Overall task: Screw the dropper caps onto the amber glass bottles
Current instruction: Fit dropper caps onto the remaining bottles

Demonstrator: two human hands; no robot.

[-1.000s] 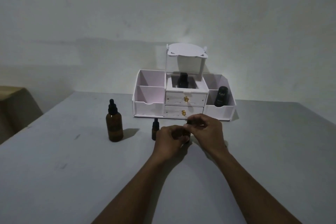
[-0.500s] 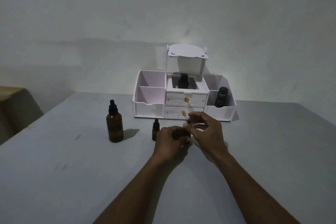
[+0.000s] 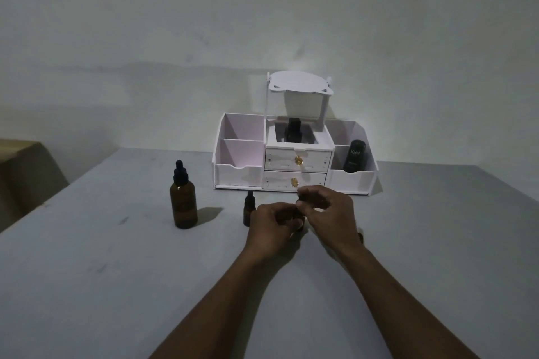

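big bottle [image 3: 183, 202] toward the table's [image 3: 116, 271] left edge and the little bottle [image 3: 249, 212] beside it are capped. left hand [image 3: 272, 227] wraps a third bottle [image 3: 300, 223] mid-table; right hand [image 3: 331, 213] pinches its cap [image 3: 299, 202], fingers re-set since a moment ago, so probably still twisting.

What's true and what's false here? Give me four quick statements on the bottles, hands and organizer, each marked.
1. The large amber bottle stands capped on the table, left of both hands. True.
2. The small capped bottle lies on its side. False: it stands upright beside the left hand.
3. The left hand grips another small bottle while the right hand pinches its dropper cap. True.
4. The black Kahf container sits in the left side of the white organizer. False: right side.
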